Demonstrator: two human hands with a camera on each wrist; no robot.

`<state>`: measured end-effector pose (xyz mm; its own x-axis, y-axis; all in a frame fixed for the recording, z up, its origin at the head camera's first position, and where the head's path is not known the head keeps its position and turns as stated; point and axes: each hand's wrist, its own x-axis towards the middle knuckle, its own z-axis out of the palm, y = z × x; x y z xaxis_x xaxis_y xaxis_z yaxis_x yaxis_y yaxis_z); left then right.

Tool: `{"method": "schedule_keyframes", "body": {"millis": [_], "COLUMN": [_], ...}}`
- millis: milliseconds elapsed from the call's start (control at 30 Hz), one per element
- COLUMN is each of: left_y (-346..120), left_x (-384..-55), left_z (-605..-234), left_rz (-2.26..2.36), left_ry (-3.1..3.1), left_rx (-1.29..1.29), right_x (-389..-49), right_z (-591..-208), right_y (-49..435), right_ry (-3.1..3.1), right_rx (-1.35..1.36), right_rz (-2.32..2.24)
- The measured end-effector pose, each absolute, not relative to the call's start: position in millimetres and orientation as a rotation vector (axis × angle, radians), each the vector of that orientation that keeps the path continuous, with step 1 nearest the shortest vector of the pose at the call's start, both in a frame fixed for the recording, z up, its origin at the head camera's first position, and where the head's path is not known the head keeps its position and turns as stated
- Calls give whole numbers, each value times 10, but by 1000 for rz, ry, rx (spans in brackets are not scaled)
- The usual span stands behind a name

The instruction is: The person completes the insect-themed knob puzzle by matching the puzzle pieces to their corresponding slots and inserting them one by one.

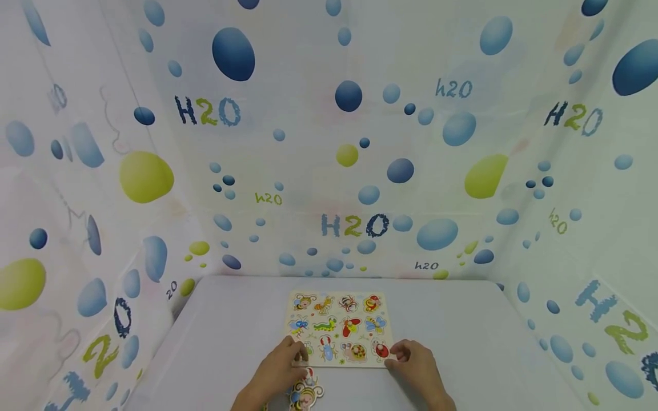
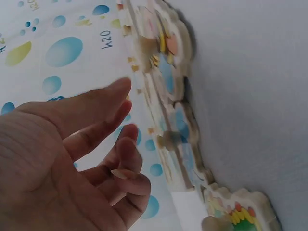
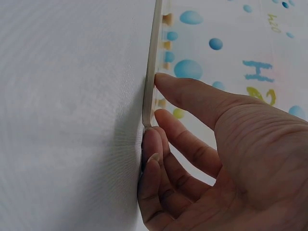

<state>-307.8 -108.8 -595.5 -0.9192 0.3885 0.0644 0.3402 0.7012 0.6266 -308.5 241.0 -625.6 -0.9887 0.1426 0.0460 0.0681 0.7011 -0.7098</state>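
Note:
A wooden peg puzzle board (image 1: 336, 365) with cartoon insect pieces lies flat on the white table. Over its near left corner hovers my left hand (image 1: 285, 365), fingers loosely bent and nothing between them. Just below that hand a loose bee piece (image 1: 304, 395) overlaps other loose pieces, partly hidden by the hand. In the left wrist view, knobbed loose pieces (image 2: 178, 53) stand out beside the fingers. My right hand (image 1: 413, 365) is at the board's near right corner, by the ladybird piece (image 1: 380, 350). Its thumb tip touches the board's edge (image 3: 151, 67), while its other fingers rest bent at the corner.
The white table (image 1: 462, 331) extends to both sides of the board. Behind it and at the sides hang white curtains (image 1: 308, 171) printed with blue and green bubbles and "H2O" lettering.

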Motion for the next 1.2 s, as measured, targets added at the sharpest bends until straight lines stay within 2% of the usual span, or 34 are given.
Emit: {"method": "schedule_keyframes", "body": {"millis": [500,1200], "left_y": [-1103,-1090], "left_x": [-2813,-2782], "left_z": [-5981,-5940], "left_rz": [1022,958], "left_ry": [2594,2612], "left_rx": [681,621], "right_x": [-3085,-3094], "right_z": [-6245,-6276], "right_y": [2408,2400], "right_ry": [-2814,-2814], "right_rx": [-179,-170], "right_rz": [1159,1143]}}
